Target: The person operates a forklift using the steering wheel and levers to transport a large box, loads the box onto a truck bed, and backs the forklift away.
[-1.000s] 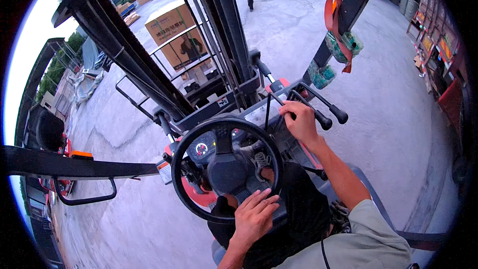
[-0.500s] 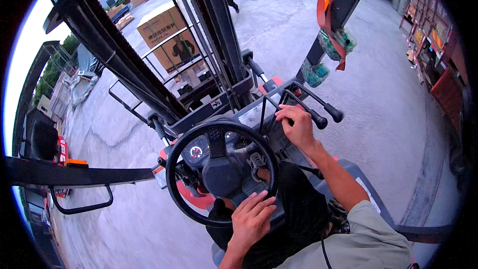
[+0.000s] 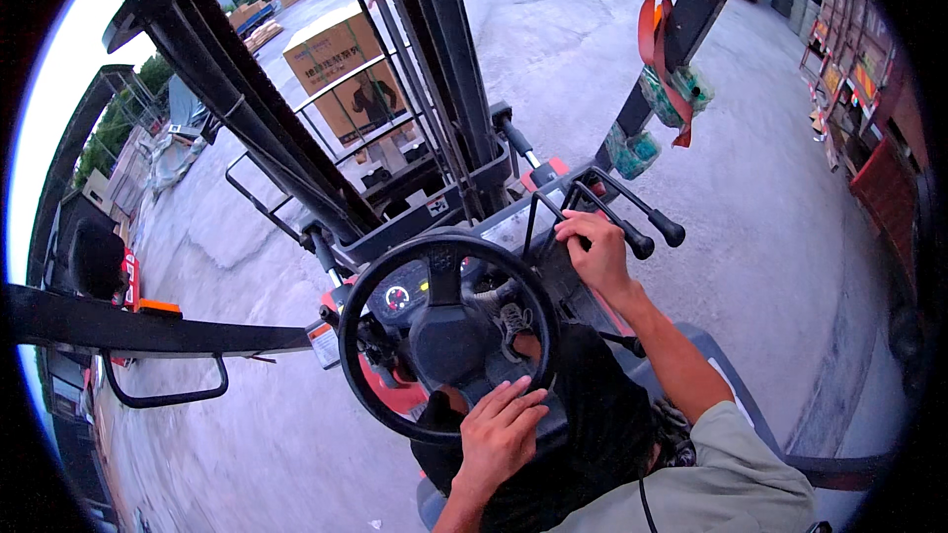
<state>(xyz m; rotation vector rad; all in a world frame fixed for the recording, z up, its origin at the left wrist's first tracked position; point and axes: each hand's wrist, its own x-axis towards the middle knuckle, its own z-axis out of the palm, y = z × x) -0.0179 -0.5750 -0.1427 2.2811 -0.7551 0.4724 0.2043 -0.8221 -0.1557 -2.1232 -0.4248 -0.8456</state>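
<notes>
I sit at the controls of a forklift. Across the lower right rim of the black steering wheel (image 3: pixel 348 355) lies my left hand (image 3: pixel 502 432), its fingers stretched out and slightly apart. My right hand (image 3: pixel 595 250) is closed around the end of a control lever (image 3: pixel 530 227), whose knob is hidden in the fingers. Just right of that hand stand two more levers with black knobs (image 3: pixel 641 246). Past the dashboard gauge (image 3: pixel 397 298) rises the dark mast (image 3: pixel 456 69). A large cardboard box (image 3: pixel 331 79) shows upright beyond the mast bars.
Grey concrete ground (image 3: pixel 553 49) surrounds the forklift. A red strap (image 3: pixel 652 35) and green-wrapped bundles (image 3: pixel 632 150) hang on the right post. A rusty container (image 3: pixel 859 39) stands far right. Covered goods (image 3: pixel 178 153) line the left side, near a side mirror (image 3: pixel 97 257).
The mast, box and wheel sit slightly further right in the picture. A person walking beyond the mast is no longer visible. Both hands keep their places on the wheel and lever.
</notes>
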